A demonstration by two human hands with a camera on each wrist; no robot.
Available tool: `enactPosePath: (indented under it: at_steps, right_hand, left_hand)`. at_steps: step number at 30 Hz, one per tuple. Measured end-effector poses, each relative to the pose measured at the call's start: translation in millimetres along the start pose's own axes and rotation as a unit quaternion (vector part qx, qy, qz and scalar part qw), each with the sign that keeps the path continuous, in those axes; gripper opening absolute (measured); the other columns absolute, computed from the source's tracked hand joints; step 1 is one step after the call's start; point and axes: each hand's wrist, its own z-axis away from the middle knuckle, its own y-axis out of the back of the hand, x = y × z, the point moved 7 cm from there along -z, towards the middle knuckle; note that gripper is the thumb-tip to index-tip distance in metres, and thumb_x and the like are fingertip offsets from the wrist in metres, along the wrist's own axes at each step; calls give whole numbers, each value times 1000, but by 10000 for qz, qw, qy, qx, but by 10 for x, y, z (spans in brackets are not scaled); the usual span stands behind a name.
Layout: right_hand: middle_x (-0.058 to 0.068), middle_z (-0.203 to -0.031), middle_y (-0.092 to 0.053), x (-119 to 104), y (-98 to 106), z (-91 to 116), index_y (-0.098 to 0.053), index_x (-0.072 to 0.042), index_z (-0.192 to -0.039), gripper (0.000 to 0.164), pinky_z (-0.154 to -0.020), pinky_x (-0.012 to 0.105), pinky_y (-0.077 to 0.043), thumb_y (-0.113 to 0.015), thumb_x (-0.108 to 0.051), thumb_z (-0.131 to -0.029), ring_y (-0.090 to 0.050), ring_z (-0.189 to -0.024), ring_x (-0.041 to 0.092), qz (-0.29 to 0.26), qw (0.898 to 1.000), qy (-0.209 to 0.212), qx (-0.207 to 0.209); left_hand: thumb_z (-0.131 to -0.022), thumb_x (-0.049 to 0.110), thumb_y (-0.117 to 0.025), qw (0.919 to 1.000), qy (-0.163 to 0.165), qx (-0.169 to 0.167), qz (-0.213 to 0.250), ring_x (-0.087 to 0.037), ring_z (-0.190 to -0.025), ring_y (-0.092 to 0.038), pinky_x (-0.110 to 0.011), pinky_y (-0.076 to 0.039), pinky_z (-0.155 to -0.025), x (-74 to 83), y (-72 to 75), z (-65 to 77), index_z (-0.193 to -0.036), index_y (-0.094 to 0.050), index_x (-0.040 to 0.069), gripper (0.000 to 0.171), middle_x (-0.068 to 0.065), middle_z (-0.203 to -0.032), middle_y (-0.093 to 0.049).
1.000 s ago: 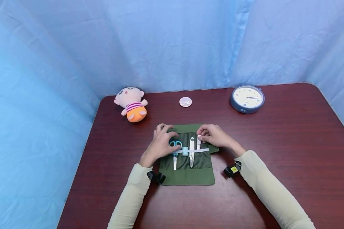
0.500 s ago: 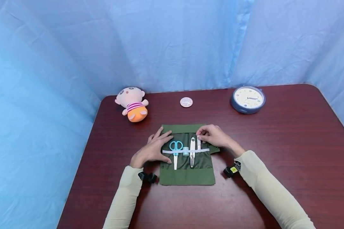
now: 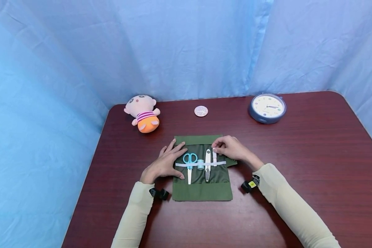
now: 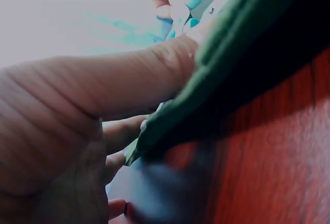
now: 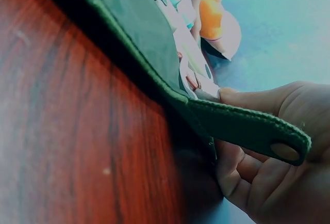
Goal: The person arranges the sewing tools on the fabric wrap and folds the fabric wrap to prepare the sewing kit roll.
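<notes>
A green fabric roll-up pouch [image 3: 201, 193] lies unfolded on the table, with a white elastic band [image 3: 179, 165] across its middle. Under the band sit scissors [image 3: 189, 166] with light blue handles, a light blue cylinder [image 3: 200, 164], a long white-and-silver tool [image 3: 207, 165] and a slim white-handled tool [image 3: 215, 160]. My right hand [image 3: 232, 148] pinches the top of that slim tool between thumb and fingers. Spread fingers of my left hand [image 3: 165, 164] rest on the pouch's left side, thumb near the scissors blades. In the left wrist view, the thumb [image 4: 134, 74] presses along the green edge.
A snap strap [image 5: 247, 128] sticks out from the pouch's right side under my right hand. Toward the back edge of the dark red table [image 3: 313, 144] are a plush doll [image 3: 145, 115], a round pinkish disc [image 3: 200, 111] and a blue-rimmed clock [image 3: 267, 107]. Blue curtains hang behind.
My left hand has shifted left and toward me, off the scissors, and flattened on the pouch's left side. My right hand keeps its pinch, with the slim tool slightly lower.
</notes>
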Motion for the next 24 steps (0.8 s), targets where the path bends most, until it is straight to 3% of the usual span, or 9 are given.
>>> enactPosePath:
  at_steps: [6, 14, 24]
  right_hand:
    - [4, -85, -74, 6, 0, 9, -76, -7, -98, 9, -67, 22, -47, -72, -12, -91, -58, -67, 5, 330, 9994, 126, -34]
    - [4, -91, -77, -10, -8, 30, -77, -10, -97, 8, -75, 27, -52, -73, -13, -91, -66, -80, 7, 534, 9981, 298, -101]
    - [1, -88, -76, -16, -39, 34, -77, -12, -94, 6, -72, 24, -51, -73, -14, -90, -63, -75, 4, 548, 9975, 364, -250]
  left_hand:
    - [-69, 39, -91, 10000, -31, 12, 8, -35, -159, 0, -68, -11, -122, -11, -7, 6, -155, -40, 14, 103, -4, -170, -20]
    - [-69, 39, -91, 10000, -22, 6, 22, -35, -159, 0, -67, -10, -123, -3, -3, 17, -155, -39, 14, 103, -3, -170, -20]
    - [-69, 38, -91, 10000, -33, 12, 29, -35, -159, 0, -67, -9, -123, -4, -5, 15, -155, -39, 14, 103, -3, -170, -20]
